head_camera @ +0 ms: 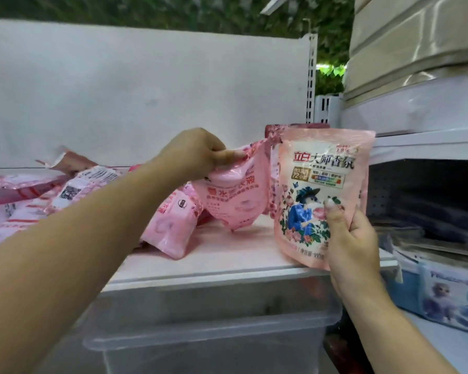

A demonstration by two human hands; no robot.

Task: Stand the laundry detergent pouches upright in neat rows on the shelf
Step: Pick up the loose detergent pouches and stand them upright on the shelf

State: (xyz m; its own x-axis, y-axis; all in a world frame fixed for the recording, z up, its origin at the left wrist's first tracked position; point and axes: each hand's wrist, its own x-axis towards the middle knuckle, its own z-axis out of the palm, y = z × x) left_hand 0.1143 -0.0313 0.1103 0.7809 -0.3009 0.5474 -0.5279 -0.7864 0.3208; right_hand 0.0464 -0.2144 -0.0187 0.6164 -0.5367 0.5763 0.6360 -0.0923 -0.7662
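While my right hand point(353, 238) grips an upright floral pouch point(322, 195) at the white shelf's point(227, 255) front edge, my left hand point(197, 155) pinches a crumpled pink pouch point(235, 195) lifted beside it; left of that, more pouches point(65, 195) lie toppled; below the shelf, a clear bin point(200, 344).

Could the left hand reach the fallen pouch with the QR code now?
Probably not freely: the left hand grips another pouch. The QR-code pouch lies uncovered on the shelf beside that forearm.
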